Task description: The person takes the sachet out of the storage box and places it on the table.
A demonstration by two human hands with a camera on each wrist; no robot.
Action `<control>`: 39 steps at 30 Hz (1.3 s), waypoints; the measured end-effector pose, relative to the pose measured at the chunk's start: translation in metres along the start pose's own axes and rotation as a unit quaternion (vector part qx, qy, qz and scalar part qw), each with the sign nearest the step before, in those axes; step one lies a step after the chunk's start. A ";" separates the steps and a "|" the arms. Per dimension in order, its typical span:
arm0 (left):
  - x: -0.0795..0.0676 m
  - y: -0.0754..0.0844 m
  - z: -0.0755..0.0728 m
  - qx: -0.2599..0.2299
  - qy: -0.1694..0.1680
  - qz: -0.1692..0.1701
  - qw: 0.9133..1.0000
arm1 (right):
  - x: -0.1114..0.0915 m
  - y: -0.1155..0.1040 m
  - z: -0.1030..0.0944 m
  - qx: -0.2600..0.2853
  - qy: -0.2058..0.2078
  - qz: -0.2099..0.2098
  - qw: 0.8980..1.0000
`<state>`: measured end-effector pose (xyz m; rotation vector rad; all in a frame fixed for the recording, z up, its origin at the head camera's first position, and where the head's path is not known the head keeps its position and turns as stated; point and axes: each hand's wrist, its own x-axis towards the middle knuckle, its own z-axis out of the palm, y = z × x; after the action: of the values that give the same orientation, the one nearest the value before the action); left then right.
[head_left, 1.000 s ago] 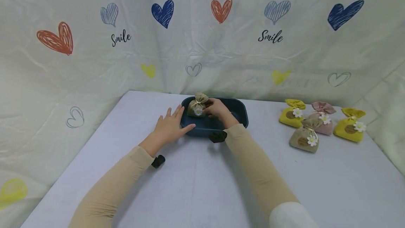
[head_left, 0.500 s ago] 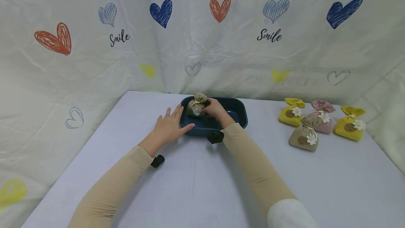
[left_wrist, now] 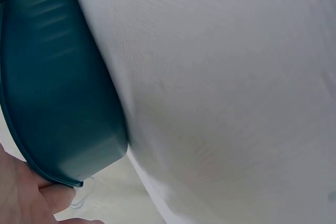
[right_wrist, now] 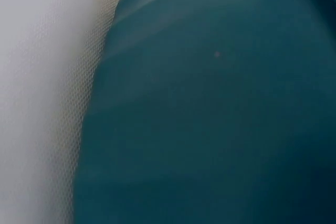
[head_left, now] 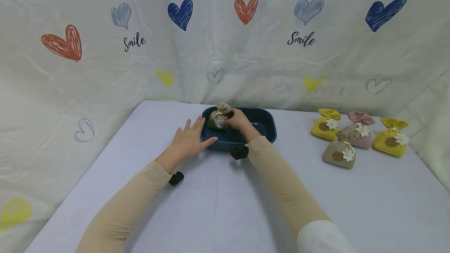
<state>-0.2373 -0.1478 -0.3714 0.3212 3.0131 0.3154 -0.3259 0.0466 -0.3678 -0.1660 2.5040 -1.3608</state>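
A dark teal plastic basin [head_left: 225,146] stands at the back of the table. Inside its left end sits an olive-beige drawstring pouch [head_left: 214,119] with a white flower, its gathered top above the rim. My right hand [head_left: 240,122] reaches into the basin and holds the pouch's right side with thumb and fingers. At the basin's left edge, my left hand [head_left: 187,140] lies with fingers spread and straight. The left wrist view has the basin's outer wall [left_wrist: 58,87] with fingers at the rim. Only the basin wall [right_wrist: 199,108] and cloth fill the right wrist view; that hand is hidden there.
Toward the right lie a yellow pouch [head_left: 322,128], a pink pouch [head_left: 363,140], another yellow pouch [head_left: 388,146] and a beige pouch [head_left: 334,154]. A white cloth covers the table [head_left: 197,214]. Behind it hangs a heart-printed curtain [head_left: 211,46].
Over the last second, my right wrist has shifted slightly left, while its fingers stay on the pouch. The left hand, basin and other pouches keep their places.
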 end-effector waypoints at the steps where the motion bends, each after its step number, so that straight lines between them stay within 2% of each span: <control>1: 0.000 0.000 0.000 -0.001 0.000 0.000 1.000 | 0.000 0.000 0.000 -0.009 0.003 -0.002 1.000; 4: -0.001 0.001 -0.001 -0.002 0.003 0.002 1.000 | 0.001 0.001 0.001 -0.026 0.011 -0.005 1.000; 6: -0.001 0.001 -0.001 -0.002 0.004 0.003 1.000 | 0.001 0.002 0.001 -0.016 0.012 -0.003 1.000; 21: -0.002 0.004 -0.005 0.002 0.004 0.008 1.000 | -0.002 0.002 -0.008 0.090 -0.001 0.011 0.996; 39: -0.002 0.000 -0.001 0.001 0.001 0.005 1.000 | -0.007 0.006 -0.019 0.099 -0.015 0.009 0.995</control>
<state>-0.2357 -0.1483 -0.3702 0.3371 3.0155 0.3145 -0.3245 0.0668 -0.3613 -0.1213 2.3229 -1.5753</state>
